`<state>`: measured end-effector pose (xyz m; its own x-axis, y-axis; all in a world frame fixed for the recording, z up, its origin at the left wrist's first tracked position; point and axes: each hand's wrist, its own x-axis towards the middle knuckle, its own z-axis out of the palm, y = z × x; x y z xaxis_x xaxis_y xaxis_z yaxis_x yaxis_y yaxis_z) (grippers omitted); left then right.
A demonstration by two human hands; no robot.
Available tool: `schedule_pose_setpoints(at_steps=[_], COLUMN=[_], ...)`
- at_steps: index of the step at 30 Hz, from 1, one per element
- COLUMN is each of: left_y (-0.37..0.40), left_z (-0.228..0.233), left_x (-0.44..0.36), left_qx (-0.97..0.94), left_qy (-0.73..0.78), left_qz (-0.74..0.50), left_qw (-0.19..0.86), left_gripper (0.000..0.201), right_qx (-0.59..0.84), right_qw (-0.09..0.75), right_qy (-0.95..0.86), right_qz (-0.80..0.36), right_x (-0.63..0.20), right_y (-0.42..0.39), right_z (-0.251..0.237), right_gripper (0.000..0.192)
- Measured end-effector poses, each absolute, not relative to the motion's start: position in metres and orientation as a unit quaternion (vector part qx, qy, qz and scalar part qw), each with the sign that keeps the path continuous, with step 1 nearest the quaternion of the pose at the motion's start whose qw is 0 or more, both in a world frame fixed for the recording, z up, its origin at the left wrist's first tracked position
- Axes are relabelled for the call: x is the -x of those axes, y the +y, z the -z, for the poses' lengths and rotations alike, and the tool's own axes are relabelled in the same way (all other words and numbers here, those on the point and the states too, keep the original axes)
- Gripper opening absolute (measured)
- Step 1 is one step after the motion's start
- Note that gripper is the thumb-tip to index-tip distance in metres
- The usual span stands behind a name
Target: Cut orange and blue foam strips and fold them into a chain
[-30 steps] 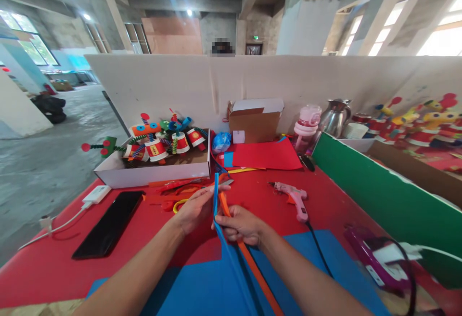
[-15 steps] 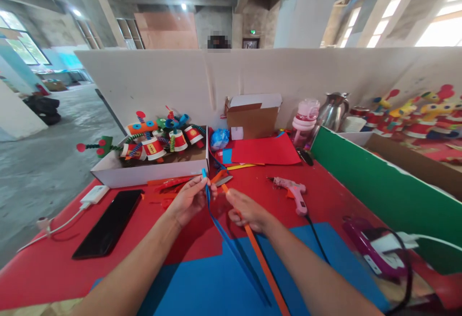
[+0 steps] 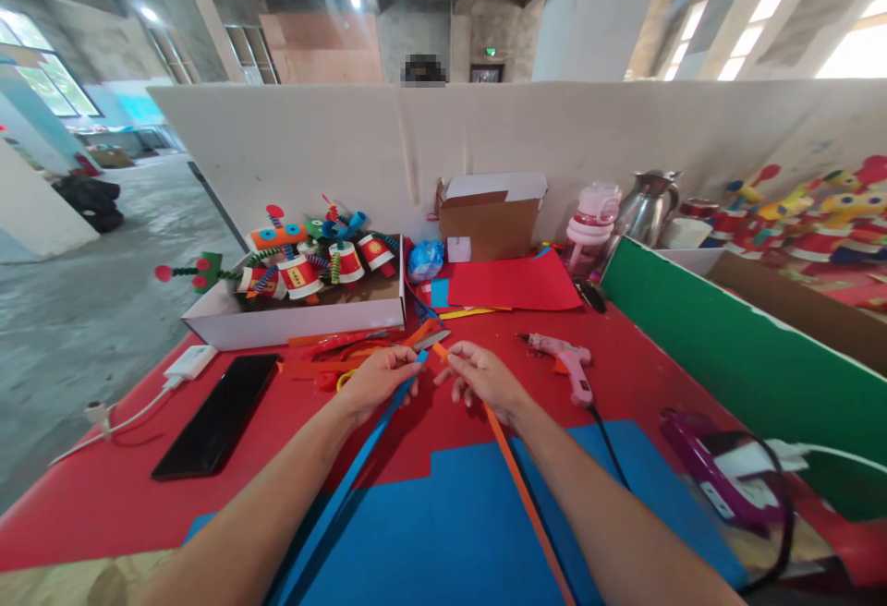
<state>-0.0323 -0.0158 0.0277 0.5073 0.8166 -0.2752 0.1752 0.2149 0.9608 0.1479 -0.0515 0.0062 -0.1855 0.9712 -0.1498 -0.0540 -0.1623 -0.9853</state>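
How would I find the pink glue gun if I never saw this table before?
Look at the red table, just to the right of the person's right hand. The glue gun lies flat there, with a black cord trailing toward the blue sheet. It is the only pale pink, pistol-shaped tool with an orange trigger.

Blue strip (image 3: 360, 467) and orange strip (image 3: 516, 477) in hands

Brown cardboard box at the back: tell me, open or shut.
Open: the cardboard box has its white lid flap raised above its brown front.
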Motion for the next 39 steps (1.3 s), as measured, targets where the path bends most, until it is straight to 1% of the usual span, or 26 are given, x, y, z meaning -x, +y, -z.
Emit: schedule_pose_setpoints(at_steps=[2, 6, 7, 9, 10, 12, 14, 17, 20, 22, 25, 27, 29, 31, 33, 35, 36, 37, 39], left_y=[-0.017, -0.018, -0.018, -0.019, -0.019, -0.020, -0.022, -0.024, -0.027, -0.028, -0.029, -0.030, -0.031, -0.032, -0.032, -0.031, -0.031, -0.031, -0.030], left_z=[-0.028, -0.028, -0.029, -0.030, -0.030, -0.029, -0.028, -0.027, -0.025, -0.024, -0.020, -0.018, -0.017, -0.016, -0.015, -0.015, -0.015, -0.015, -0.015], left_x=[0.031, 0.029, 0.029, 0.029, 0.029, 0.030, 0.030, 0.028, 0.024, 0.022, 0.020, 0.019, 0.019, 0.019, 0.018, 0.019, 0.019, 0.019, 0.019], left_qx=[-0.574, -0.561, -0.559, -0.560, -0.562, -0.568, -0.572, -0.573, -0.574, -0.573, -0.568, -0.565, -0.562, -0.561, -0.557, -0.551, -0.546, -0.541, -0.535], left_qy=[0.436, 0.453, 0.451, 0.441, 0.437, 0.433, 0.428, 0.400, 0.383, 0.386, 0.385, 0.384, 0.384, 0.382, 0.381, 0.381, 0.381, 0.380, 0.377], left_qz=[-0.256, -0.297, -0.302, -0.298, -0.293, -0.281, -0.273, -0.267, -0.255, -0.246, -0.241, -0.240, -0.240, -0.241, -0.242, -0.243, -0.246, -0.250, -0.259], left_qw=[0.644, 0.627, 0.627, 0.635, 0.638, 0.641, 0.645, 0.664, 0.677, 0.679, 0.686, 0.690, 0.692, 0.694, 0.697, 0.702, 0.705, 0.707, 0.710], left_gripper=[0.034, 0.033, 0.033, 0.035, 0.037, 0.039, 0.040, 0.040, 0.037, 0.035, 0.036, 0.036, 0.038, 0.039, 0.039, 0.039, 0.039, 0.039, 0.038], right_qx=[0.501, 0.572, 0.580, 0.587, 0.591, 0.605, 0.621, 0.664, 0.768, 0.830, 0.853, 0.849, 0.850, 0.851, 0.838, 0.783, 0.738, 0.693, 0.616], right_qw=[0.433, 0.403, 0.394, 0.389, 0.393, 0.404, 0.418, 0.372, 0.300, 0.229, 0.140, 0.114, 0.114, 0.154, 0.258, 0.401, 0.457, 0.494, 0.517], right_qy=[-0.523, -0.639, -0.652, -0.658, -0.655, -0.645, -0.640, -0.646, -0.566, -0.509, -0.495, -0.506, -0.507, -0.492, -0.463, -0.421, -0.406, -0.396, -0.372], right_qz=[-0.537, -0.318, -0.289, -0.268, -0.259, -0.232, -0.176, -0.065, -0.001, -0.006, -0.087, -0.100, -0.091, -0.094, -0.132, -0.222, -0.284, -0.346, -0.463], right_x=[-0.151, -0.154, -0.154, -0.152, -0.151, -0.154, -0.165, -0.199, -0.240, -0.262, -0.278, -0.279, -0.277, -0.273, -0.266, -0.255, -0.249, -0.243, -0.230], right_y=[-0.051, -0.046, -0.044, -0.041, -0.040, -0.042, -0.052, -0.080, -0.107, -0.116, -0.113, -0.107, -0.103, -0.103, -0.108, -0.114, -0.117, -0.120, -0.122], right_z=[-0.005, -0.002, -0.001, 0.000, -0.001, -0.008, -0.020, -0.039, -0.045, -0.040, -0.028, -0.022, -0.021, -0.024, -0.031, -0.038, -0.042, -0.045, -0.048], right_gripper=[0.027, 0.019, 0.015, 0.008, 0.009, 0.019, 0.021, 0.020, 0.025, 0.029, 0.031, 0.030, 0.031, 0.031, 0.032, 0.033, 0.033, 0.031, 0.025])
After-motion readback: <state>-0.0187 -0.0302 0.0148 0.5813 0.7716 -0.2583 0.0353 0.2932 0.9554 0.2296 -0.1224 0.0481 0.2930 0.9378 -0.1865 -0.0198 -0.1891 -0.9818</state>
